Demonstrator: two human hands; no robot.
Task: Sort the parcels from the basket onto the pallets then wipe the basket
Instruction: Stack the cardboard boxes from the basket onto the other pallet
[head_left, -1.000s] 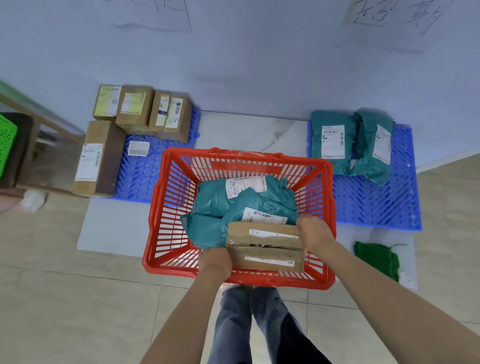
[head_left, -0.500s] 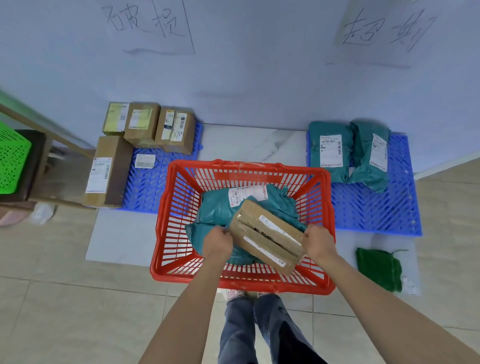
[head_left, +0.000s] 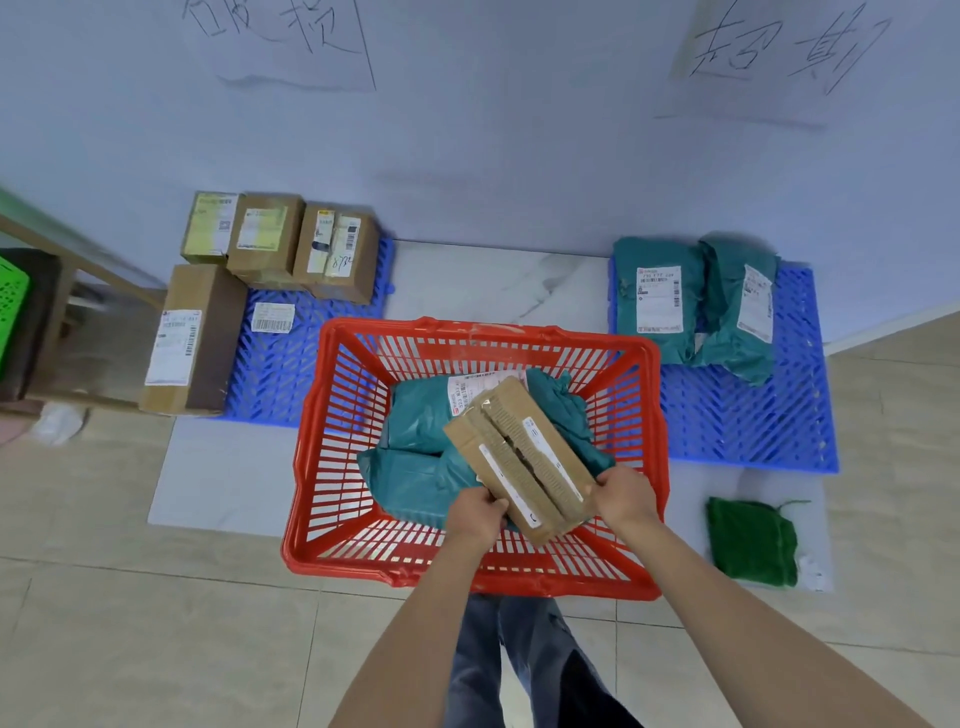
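A red plastic basket (head_left: 332, 467) stands on the floor in front of me. Teal mailer bags (head_left: 415, 421) lie inside it. Above them I hold a brown cardboard parcel (head_left: 519, 457), tilted with its far end pointing away to the left. My left hand (head_left: 475, 514) grips its near left corner and my right hand (head_left: 626, 496) grips its near right edge. The left blue pallet (head_left: 275, 374) carries several cardboard boxes (head_left: 265, 239). The right blue pallet (head_left: 743, 415) carries two teal bags (head_left: 660, 296).
A green cloth (head_left: 750, 540) lies on the floor right of the basket. A wooden shelf frame (head_left: 67, 291) with a green crate (head_left: 10, 301) stands at far left. A loose label (head_left: 272, 317) lies on the left pallet. The wall behind bears handwritten signs.
Both hands have lifted the brown parcel off the teal bags and turned it from lying crosswise to pointing diagonally away. My view has moved back and up.
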